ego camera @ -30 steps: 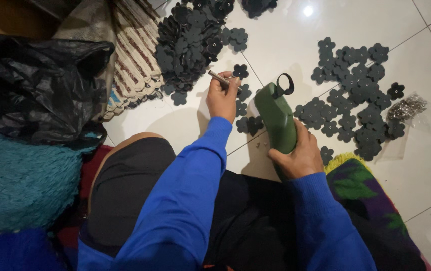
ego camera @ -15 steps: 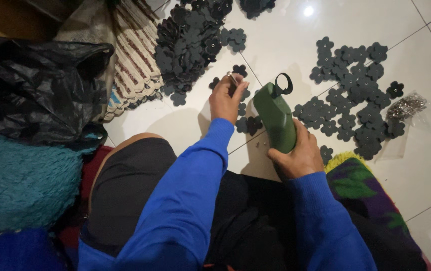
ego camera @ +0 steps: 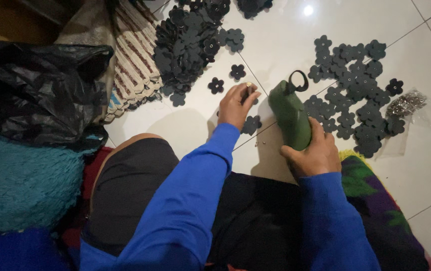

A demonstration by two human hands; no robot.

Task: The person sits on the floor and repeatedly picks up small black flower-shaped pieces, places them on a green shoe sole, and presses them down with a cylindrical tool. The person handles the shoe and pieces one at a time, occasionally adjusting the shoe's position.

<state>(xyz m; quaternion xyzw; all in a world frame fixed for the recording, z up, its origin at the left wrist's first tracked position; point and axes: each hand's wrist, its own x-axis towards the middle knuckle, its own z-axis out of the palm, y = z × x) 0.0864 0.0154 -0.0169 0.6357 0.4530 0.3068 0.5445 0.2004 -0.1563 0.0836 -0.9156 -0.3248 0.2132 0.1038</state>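
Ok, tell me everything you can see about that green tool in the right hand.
The dull green, smooth tapered tool looks like plastic or painted metal and stands tilted on the white tiled floor. A black loop-shaped lever sits at its far, narrower end. The right hand wraps its near, wider end in a full grip. It stands between the left hand and scattered dark flower-shaped cutouts.

Only packaging here: a small clear plastic bag of tiny silvery bits lying on the floor near its right edge, and a big crumpled black plastic bag at the left edge.
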